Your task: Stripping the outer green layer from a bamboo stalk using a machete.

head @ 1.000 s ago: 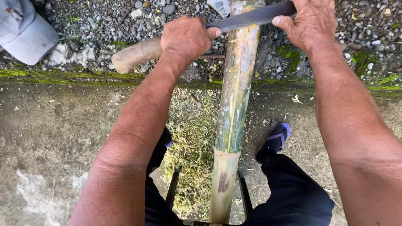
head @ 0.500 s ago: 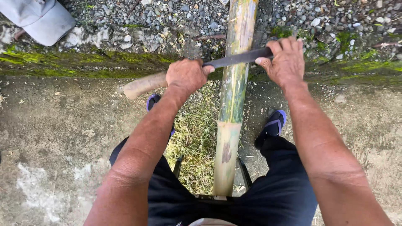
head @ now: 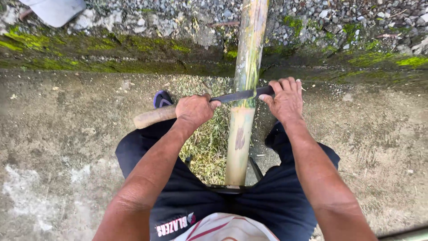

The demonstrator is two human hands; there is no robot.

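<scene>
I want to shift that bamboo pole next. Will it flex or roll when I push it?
The bamboo pole looks thick and straight, so probably stiff. Being round, it may roll sideways, though the left hand and right hand press a blade across it.

Bamboo pole (head: 243, 129), upright between knees; knife blade (head: 236, 95) laid across it. Left hand (head: 194, 110) grips wooden handle (head: 154, 117); right hand (head: 285, 99) presses blade tip. Green shavings (head: 209, 143) on concrete floor (head: 62, 134).
</scene>
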